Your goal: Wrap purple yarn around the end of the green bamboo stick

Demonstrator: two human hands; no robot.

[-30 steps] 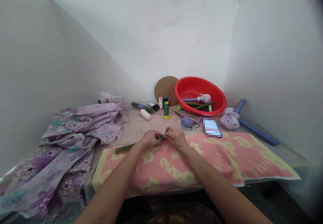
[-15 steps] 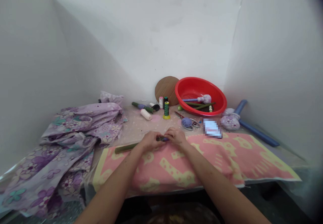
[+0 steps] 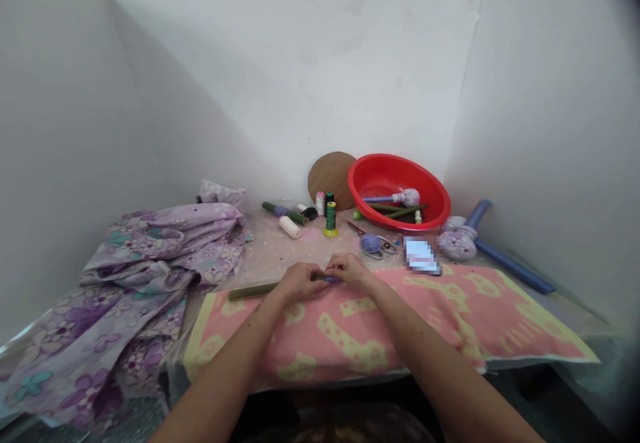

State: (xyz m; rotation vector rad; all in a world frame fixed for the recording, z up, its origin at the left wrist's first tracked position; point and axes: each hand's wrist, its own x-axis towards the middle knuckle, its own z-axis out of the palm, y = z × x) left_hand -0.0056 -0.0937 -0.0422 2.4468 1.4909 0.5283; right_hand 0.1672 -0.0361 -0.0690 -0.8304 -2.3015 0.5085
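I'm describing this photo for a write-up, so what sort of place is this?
Probably a small home sewing corner, not a factory: thread spools and scissors lie near floral purple fabric, with a red plastic basin against bare white walls.

No words, brands or numbers are reading clearly here: the green rod (image 3: 253,291) is showing no marking, the thread spools (image 3: 330,219) are carrying no legible labels, and a pale rectangular item (image 3: 421,255) on the table (image 3: 280,250) is sitting pixelated beyond reading.
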